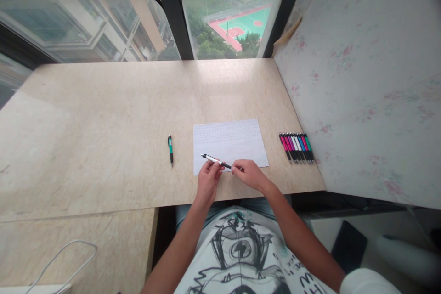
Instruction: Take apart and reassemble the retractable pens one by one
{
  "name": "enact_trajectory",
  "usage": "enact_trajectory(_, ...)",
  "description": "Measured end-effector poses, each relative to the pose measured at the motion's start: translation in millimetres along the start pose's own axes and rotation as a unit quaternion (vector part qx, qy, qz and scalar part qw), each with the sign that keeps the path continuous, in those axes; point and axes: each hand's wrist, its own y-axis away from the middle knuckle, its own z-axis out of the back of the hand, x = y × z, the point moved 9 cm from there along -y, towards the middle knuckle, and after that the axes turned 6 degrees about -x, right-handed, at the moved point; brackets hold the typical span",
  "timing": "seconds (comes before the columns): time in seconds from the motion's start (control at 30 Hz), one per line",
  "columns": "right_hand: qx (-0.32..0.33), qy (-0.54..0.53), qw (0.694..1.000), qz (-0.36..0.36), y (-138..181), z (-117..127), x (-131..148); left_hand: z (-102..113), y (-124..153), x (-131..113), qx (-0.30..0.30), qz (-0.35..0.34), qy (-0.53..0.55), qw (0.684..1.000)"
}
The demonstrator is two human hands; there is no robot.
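Note:
A white pen (210,158) with a black grip is held tilted above the lower part of a sheet of paper (229,140). My left hand (208,179) pinches its white barrel between thumb and fingers. At the black tip end, the closed fingers of my right hand (250,173) hold the pen and partly hide its point. Rows of faint handwriting cover the top of the sheet. Left of the paper, a green pen (170,150) with a black grip lies by itself on the tabletop.
Several pens (296,148) in pink, purple, white, blue and green lie side by side at the right, near the flowered wall (361,78). The pale tabletop (103,138) reaches back to the window (230,27). A white cable (74,243) curls at the lower left.

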Motion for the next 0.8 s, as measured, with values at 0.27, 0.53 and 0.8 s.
enact_trajectory(0.27, -0.055, -0.001, 0.998, 0.027, -0.6, -0.2, 8.6, -5.2, -3.1, -7.6, 0.028, -0.06, -0.079, 0.995)
enact_trajectory(0.53, -0.065, -0.005, 0.998, 0.027, -2.0, 0.8, 7.1, -11.4, -4.3, -11.9, 0.054, -0.099, -0.158, 0.981)
enact_trajectory(0.8, -0.075, -0.048, 0.995, 0.032, -1.1, -2.3, 10.8, -21.8, 1.5, -24.7, 0.065, -0.184, -0.27, 0.943)
